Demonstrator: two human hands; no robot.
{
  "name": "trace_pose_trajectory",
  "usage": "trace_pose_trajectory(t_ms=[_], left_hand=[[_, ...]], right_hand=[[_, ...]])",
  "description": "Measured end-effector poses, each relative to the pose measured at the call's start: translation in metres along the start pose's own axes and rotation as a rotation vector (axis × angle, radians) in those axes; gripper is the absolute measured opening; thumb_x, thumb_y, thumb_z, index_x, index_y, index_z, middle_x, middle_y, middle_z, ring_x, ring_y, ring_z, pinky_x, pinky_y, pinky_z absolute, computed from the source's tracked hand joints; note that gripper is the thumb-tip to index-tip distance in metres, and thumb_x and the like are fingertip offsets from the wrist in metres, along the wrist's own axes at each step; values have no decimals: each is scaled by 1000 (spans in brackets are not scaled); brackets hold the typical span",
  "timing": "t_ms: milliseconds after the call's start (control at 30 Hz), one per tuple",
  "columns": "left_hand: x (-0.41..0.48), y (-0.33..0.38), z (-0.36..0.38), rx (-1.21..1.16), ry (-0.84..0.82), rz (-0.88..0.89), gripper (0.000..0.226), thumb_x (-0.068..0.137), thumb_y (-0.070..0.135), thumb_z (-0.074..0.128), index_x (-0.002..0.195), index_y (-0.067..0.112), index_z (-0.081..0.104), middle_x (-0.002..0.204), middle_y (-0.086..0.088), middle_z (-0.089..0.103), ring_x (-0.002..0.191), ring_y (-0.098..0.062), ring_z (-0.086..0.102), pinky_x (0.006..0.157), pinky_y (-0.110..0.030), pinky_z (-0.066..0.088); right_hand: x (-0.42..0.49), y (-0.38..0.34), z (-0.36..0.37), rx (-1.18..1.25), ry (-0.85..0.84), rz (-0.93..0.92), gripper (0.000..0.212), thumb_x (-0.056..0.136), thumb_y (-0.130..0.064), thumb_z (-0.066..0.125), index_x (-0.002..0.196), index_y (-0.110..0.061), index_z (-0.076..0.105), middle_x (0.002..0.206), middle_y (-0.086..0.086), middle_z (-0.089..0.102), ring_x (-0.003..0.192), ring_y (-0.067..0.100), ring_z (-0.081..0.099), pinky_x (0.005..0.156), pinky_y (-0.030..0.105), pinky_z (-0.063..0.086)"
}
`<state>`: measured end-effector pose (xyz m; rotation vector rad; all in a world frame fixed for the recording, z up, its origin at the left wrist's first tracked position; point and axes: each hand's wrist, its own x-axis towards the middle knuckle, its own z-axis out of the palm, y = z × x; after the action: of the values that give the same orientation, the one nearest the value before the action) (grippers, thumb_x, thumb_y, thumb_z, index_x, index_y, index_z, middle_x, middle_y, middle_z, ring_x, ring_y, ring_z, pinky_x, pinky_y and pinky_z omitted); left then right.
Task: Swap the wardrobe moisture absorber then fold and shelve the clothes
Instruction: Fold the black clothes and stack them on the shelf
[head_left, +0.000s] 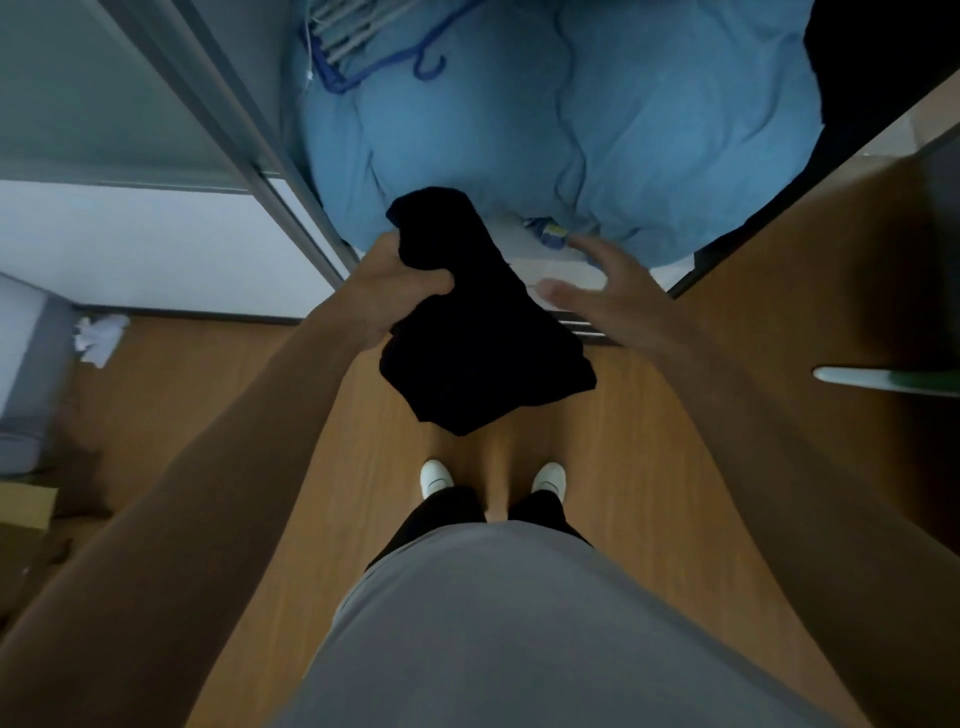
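My left hand (400, 291) grips a folded black garment (467, 322), which hangs down in front of the open wardrobe. My right hand (597, 291) is spread, fingers straight, just right of the garment and apart from it, above the wardrobe's bottom track. Inside the wardrobe lies a big light-blue quilt (597, 130). A small blue and yellow packet (550, 234) sits on a white surface under the quilt's front edge; I cannot tell what it is.
Blue and grey hangers (363, 47) lie at the wardrobe's back left. The sliding door frame (249, 156) runs down the left. Crumpled white paper (98, 335) lies on the wood floor by a grey box (31, 364). A wooden panel (810, 291) stands on the right.
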<state>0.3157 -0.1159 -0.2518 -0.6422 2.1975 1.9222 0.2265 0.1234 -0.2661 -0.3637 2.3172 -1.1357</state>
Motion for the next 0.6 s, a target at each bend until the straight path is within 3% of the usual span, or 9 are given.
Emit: trace_pose_trajectory(t_ms=[67, 133, 200, 267, 333, 400, 467, 500, 600], left_hand=[[-4, 12, 2, 46, -21, 29, 22, 79, -7, 63, 98, 5, 65, 84, -8, 62, 77, -14, 62, 68, -25, 51], [-6, 25, 1, 116, -41, 52, 17, 78, -7, 63, 87, 7, 64, 73, 2, 64, 71, -7, 63, 62, -19, 49], [-5, 40, -1, 181, -43, 87, 24, 78, -8, 63, 79, 16, 63, 63, 18, 65, 65, 3, 63, 59, -14, 48], [-2, 51, -1, 228, -25, 121, 26, 79, -11, 63, 84, 14, 65, 67, 17, 67, 66, 6, 63, 62, -12, 48], [4, 57, -1, 234, 78, 146, 27, 80, -11, 65, 99, 9, 64, 81, 6, 66, 74, 0, 63, 71, -14, 50], [8, 58, -2, 205, 267, 143, 28, 84, -7, 64, 104, 12, 58, 89, 3, 62, 79, -5, 60, 76, -16, 49], [5, 52, -9, 200, 384, 71, 15, 88, 5, 66, 99, 12, 58, 90, 3, 64, 79, -7, 61, 77, -19, 49], [1, 46, -12, 154, 317, -25, 16, 88, 18, 71, 97, 10, 61, 90, 2, 70, 79, -9, 66, 76, -23, 51], [-16, 36, -13, -80, -178, -360, 66, 76, 66, 70, 121, 18, 63, 110, -3, 74, 97, -22, 73, 80, -36, 58]], right_hand=[[2, -16, 10, -66, -183, -123, 111, 63, -74, 71, 155, -31, 25, 156, -12, 33, 134, -2, 32, 105, 18, 25], [3, -29, 22, -115, -281, -205, 114, 67, -64, 77, 157, -28, 17, 158, -10, 31, 137, -1, 31, 110, 18, 25], [6, -34, 33, -112, -295, -206, 76, 80, -43, 78, 144, -25, 42, 140, -9, 51, 124, -2, 48, 103, 19, 37], [8, -35, 38, -62, -258, -199, 8, 90, -22, 68, 90, -21, 61, 89, -9, 64, 76, -7, 58, 68, 19, 43], [10, -36, 40, 2, -180, -137, 22, 90, -15, 62, 70, -16, 54, 65, -1, 56, 56, 3, 53, 53, 23, 36], [12, -37, 39, 67, -84, -27, 18, 89, -14, 59, 71, -10, 58, 67, 7, 56, 61, 16, 55, 57, 28, 37], [13, -39, 37, 112, 24, 30, 27, 87, -12, 57, 63, -17, 46, 63, 5, 49, 59, 19, 51, 59, 31, 36], [14, -42, 34, 118, 70, 55, 30, 87, -12, 56, 62, -19, 41, 63, 4, 48, 59, 19, 50, 59, 31, 35], [14, -56, 32, 43, 108, 5, 17, 90, -14, 55, 73, -10, 55, 72, 9, 55, 65, 21, 54, 62, 32, 39]])
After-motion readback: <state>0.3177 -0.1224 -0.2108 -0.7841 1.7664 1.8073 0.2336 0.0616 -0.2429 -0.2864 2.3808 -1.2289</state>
